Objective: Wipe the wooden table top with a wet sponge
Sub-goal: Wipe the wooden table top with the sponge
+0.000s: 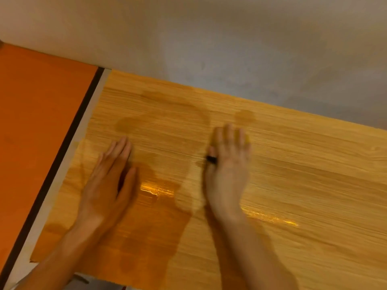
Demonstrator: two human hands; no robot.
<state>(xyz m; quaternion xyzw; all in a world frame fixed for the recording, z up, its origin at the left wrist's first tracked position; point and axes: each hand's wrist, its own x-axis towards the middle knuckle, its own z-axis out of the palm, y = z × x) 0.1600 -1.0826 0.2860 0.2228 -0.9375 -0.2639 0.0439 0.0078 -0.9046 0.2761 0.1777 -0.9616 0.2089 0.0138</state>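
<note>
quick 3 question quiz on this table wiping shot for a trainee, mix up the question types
1. True or false: the left hand grips a cloth.
2. Which hand presses the yellow sponge on the wooden table top? A) left B) right C) neither
3. Fill in: the wet patch lies mostly on the table's ____ part, near the orange panel.

Key: 1 false, it lies flat and holds nothing. 2 B, the right hand, fingers straight over the sponge. 3 left.
</note>
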